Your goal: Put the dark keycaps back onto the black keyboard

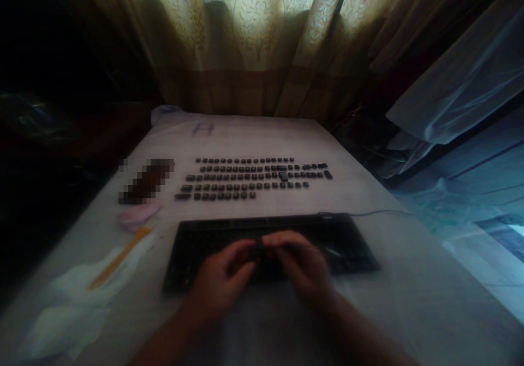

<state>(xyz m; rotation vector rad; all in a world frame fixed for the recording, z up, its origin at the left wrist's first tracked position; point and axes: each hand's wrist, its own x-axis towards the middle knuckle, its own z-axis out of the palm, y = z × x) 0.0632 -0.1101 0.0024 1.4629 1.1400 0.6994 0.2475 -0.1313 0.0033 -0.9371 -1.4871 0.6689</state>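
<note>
1. Between the fingers of the left hand (pixel 221 278) and the right hand (pixel 305 273) sits a small dark piece (pixel 257 248), pinched by both; blur hides its exact shape. Its smallness is probably why only the fingertips hold it.

2. Directly under the fingers lies a wide, flat, black plastic keyboard (pixel 196 248), roughly square to the person, likely so both hands reach it evenly. It is too dark to tell which key positions are bare.

3. Beyond the fingers stand five rows of loose, black, blocky keycaps (pixel 229 177), mostly square, with longer ones at the row ends. Their order resembles a keyboard layout, which seems to be the reason for the neat spacing.

4. To the right of the fingers, a thin dark cable (pixel 380 212) trails away from the keyboard's far edge.

5. Left of the fingers, a slim yellowish-orange stick (pixel 118 259) rests on a crumpled, soft white sheet (pixel 73 289), perhaps laid there within reach; a folded pink cloth (pixel 139 214) lies just past it.

6. All around the fingers spreads a table (pixel 254 136) under pale, lightly wrinkled fabric.
</note>
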